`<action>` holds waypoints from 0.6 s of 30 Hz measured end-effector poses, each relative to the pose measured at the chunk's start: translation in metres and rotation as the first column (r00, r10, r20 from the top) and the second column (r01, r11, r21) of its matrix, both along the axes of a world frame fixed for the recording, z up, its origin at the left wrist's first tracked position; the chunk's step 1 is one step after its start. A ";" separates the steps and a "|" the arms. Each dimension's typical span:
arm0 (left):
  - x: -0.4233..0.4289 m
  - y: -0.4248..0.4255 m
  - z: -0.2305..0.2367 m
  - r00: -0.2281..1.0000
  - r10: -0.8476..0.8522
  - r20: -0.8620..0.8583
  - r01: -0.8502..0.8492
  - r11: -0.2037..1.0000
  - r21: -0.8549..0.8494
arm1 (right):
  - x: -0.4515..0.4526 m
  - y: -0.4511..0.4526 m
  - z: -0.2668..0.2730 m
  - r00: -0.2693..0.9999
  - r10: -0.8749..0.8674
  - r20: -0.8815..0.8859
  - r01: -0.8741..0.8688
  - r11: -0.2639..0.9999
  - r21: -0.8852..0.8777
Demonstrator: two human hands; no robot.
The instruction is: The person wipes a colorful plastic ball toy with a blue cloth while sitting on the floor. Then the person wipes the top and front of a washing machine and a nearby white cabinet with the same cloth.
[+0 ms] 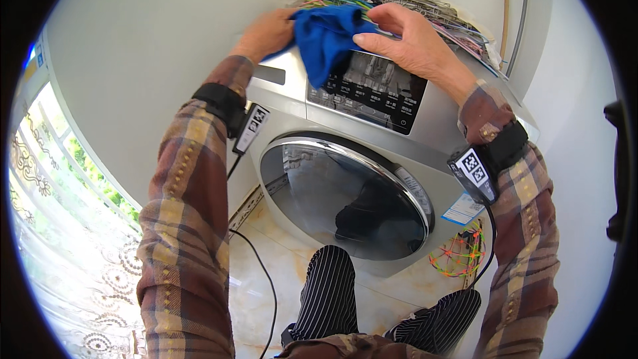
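Note:
A blue cloth (326, 30) hangs bunched over the top front edge of a silver front-loading washing machine (438, 104). Its lower tip covers part of the black control panel (369, 92). My left hand (269, 35) grips the cloth at its left end, and the fingertips are hidden behind the fabric. At the cloth's right side is my right hand (408, 42), thumb and fingers spread apart, with the thumb tip by the fabric. Below the panel, the round dark glass door (344, 199) is closed.
Many wire and coloured clothes hangers (423, 5) are heaped on the machine's back. A net of coloured cords (458, 254) is at its lower right. Left stands a window with a patterned sheer curtain (75, 269). Black cables (266, 274) run from my wrist devices.

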State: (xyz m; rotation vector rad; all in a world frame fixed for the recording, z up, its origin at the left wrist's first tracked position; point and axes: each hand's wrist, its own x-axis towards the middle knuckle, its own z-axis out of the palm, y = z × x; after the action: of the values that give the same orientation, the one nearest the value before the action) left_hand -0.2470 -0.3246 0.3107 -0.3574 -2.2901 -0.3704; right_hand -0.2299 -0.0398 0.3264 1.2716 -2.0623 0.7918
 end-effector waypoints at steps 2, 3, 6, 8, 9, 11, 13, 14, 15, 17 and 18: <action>-0.005 -0.031 0.005 0.979 0.201 0.043 -0.201 0.980 -0.007 | -0.003 0.005 -0.002 0.999 0.015 -0.051 -0.011 0.997 0.075; -0.009 -0.043 0.005 0.957 0.287 0.049 -0.287 0.958 0.001 | 0.000 0.013 -0.003 0.998 -0.021 -0.058 0.027 0.994 0.101; -0.025 -0.070 0.006 0.872 0.487 0.043 -0.489 0.870 0.059 | 0.019 0.065 -0.006 0.990 -0.059 -0.126 0.080 0.981 0.176; -0.035 -0.078 0.008 0.819 0.573 -0.021 -0.566 0.815 0.123 | 0.037 0.106 -0.009 0.984 -0.151 -0.098 0.167 0.969 0.183; -0.038 -0.079 0.011 0.874 0.485 -0.032 -0.475 0.866 0.154 | 0.043 0.124 -0.011 0.966 -0.254 -0.057 0.260 0.949 0.180; -0.039 -0.075 0.017 0.948 0.318 0.021 -0.315 0.927 0.205 | 0.052 0.158 -0.018 0.945 -0.319 -0.069 0.326 0.930 0.168; -0.026 -0.066 0.031 0.988 0.078 0.132 -0.109 0.962 0.251 | 0.061 0.179 -0.022 0.911 -0.401 -0.093 0.411 0.899 0.152; -0.018 -0.056 0.034 0.977 0.031 0.210 -0.097 0.945 0.312 | 0.063 0.185 -0.025 0.899 -0.424 -0.111 0.436 0.889 0.138; -0.010 -0.045 0.036 0.961 -0.027 0.277 -0.079 0.928 0.365 | 0.064 0.189 -0.029 0.892 -0.435 -0.128 0.448 0.887 0.113; 0.001 -0.013 0.036 0.950 0.006 0.311 -0.091 0.961 0.260 | 0.065 0.192 -0.036 0.856 -0.488 -0.171 0.505 0.860 0.072; 0.005 0.002 0.037 0.952 0.016 0.304 -0.064 0.987 0.148 | 0.064 0.192 -0.039 0.841 -0.505 -0.195 0.523 0.851 0.047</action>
State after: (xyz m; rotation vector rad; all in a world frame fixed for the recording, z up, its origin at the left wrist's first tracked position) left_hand -0.2416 -0.3225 0.3479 -0.1833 -2.5405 -0.6170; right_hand -0.1657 0.1521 0.2874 0.7321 -2.1670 0.3192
